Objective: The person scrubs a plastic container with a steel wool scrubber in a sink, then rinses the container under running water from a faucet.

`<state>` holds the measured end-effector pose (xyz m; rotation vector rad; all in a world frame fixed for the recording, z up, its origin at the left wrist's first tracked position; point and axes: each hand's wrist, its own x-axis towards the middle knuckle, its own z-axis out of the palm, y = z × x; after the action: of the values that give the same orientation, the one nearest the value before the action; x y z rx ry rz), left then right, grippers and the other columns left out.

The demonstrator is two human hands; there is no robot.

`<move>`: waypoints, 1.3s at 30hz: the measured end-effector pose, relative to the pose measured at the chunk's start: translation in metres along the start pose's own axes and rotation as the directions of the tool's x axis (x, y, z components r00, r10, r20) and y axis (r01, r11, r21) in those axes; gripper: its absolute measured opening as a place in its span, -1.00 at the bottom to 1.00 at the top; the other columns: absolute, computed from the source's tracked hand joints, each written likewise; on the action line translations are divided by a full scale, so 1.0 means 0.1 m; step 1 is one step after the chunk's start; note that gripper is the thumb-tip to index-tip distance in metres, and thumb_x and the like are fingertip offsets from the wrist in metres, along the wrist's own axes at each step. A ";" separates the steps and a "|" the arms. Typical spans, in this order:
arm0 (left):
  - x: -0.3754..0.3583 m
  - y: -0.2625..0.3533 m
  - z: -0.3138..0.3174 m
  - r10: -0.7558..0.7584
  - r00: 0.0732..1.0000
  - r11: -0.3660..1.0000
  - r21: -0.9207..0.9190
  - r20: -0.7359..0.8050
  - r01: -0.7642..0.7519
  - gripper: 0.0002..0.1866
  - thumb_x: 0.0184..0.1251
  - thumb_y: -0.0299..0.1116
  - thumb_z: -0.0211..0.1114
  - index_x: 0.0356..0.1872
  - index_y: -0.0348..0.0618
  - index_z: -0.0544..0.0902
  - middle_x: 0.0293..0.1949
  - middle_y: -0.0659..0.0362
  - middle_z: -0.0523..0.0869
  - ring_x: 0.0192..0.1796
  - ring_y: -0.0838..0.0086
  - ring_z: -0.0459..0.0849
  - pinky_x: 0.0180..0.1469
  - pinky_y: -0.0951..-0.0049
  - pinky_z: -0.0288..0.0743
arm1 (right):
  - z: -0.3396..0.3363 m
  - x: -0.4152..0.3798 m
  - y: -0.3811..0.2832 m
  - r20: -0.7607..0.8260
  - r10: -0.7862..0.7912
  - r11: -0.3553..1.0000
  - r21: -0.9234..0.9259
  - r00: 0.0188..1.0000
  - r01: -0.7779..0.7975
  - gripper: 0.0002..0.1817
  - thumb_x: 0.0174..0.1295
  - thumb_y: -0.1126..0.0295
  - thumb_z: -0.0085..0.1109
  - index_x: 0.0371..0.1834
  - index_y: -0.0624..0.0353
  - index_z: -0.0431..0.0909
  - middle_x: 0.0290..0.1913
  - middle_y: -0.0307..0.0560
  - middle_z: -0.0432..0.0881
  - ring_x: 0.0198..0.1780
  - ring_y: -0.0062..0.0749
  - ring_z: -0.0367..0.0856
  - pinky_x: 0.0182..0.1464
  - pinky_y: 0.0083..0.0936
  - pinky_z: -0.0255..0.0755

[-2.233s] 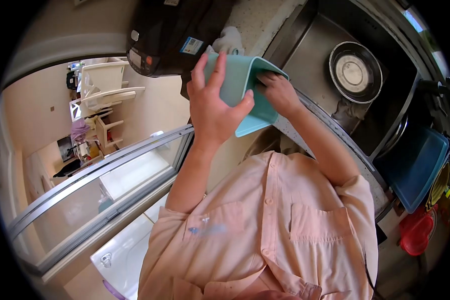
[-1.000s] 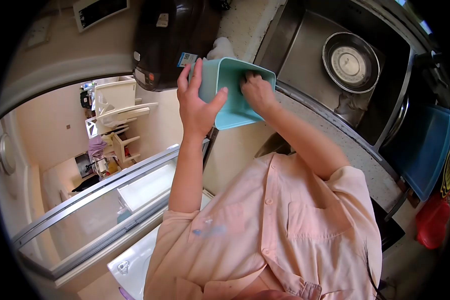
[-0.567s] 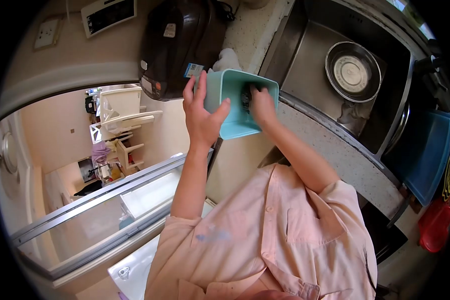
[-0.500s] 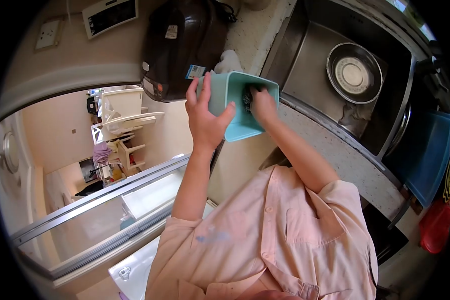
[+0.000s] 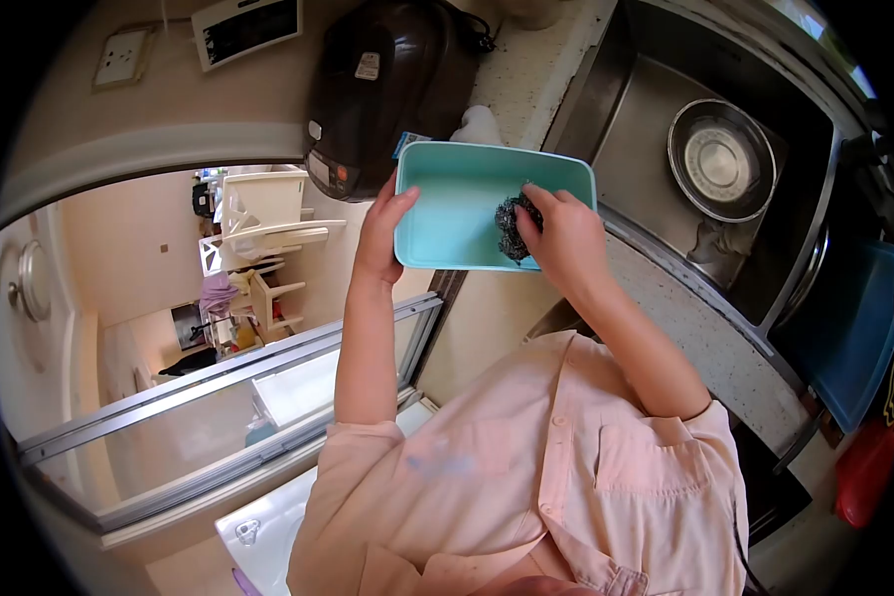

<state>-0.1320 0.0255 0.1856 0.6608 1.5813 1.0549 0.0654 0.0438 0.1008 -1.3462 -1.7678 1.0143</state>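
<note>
A rectangular turquoise plastic container (image 5: 452,214) is held up in front of me, its open side facing my head. My left hand (image 5: 382,233) grips its left end, with the thumb over the rim and the fingers behind the wall. In my right hand (image 5: 566,228) is a dark steel wool scrubber (image 5: 513,228), pinched between thumb and fingers. The scrubber lies inside the container, close to its right half and lower rim.
A metal sink (image 5: 631,129) at the right holds a round metal pan (image 5: 722,159). Beyond the container stands a dark rice cooker (image 5: 387,94) on the counter. A blue board (image 5: 844,333) leans at the far right. Left is a sliding-door frame (image 5: 238,372).
The container has turned so that its open face points more toward me. My right hand and the scrubber have come from deep inside to near the lower rim.
</note>
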 end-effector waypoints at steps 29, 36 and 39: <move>-0.23 -0.07 0.69 0.803 0.300 -0.109 0.620 0.516 -0.777 0.02 -0.33 -0.29 0.39 0.34 -0.11 0.12 0.26 -0.26 0.13 0.25 -0.08 0.17 0.21 0.08 0.15 | -1.17 -0.13 0.59 -0.013 0.459 0.450 0.866 0.889 -0.220 -0.68 0.28 0.38 -0.02 0.10 0.12 0.39 -0.12 -0.28 0.55 -0.23 -0.69 0.52 -0.24 -0.71 0.44; -0.11 -0.64 1.03 0.682 -0.029 -0.597 0.533 0.730 -0.600 -0.55 0.20 -0.18 0.13 0.15 0.48 0.41 0.16 0.11 0.36 0.16 0.23 0.33 0.03 0.20 0.27 | -1.15 -0.17 0.42 0.404 0.384 -0.297 0.906 0.830 -0.303 -0.61 0.37 0.09 -0.26 0.02 0.12 0.37 -0.02 -0.11 0.52 -0.01 -0.27 0.51 0.08 -0.25 0.41; -0.19 -0.67 1.21 0.550 -0.087 -0.723 0.422 0.830 -0.546 -0.48 -0.02 -0.07 0.31 0.08 0.49 0.47 0.14 0.08 0.36 0.14 0.20 0.32 0.07 0.17 0.22 | -0.96 -0.10 0.72 0.342 0.548 -0.331 0.927 0.763 -0.178 -0.63 0.38 0.11 -0.26 0.01 0.12 0.39 -0.04 -0.14 0.54 -0.03 -0.36 0.52 0.10 -0.33 0.40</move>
<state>-0.0041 0.0138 0.1306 3.4680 1.1375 0.7189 0.1832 0.0623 0.0805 -0.7183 0.2778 1.8452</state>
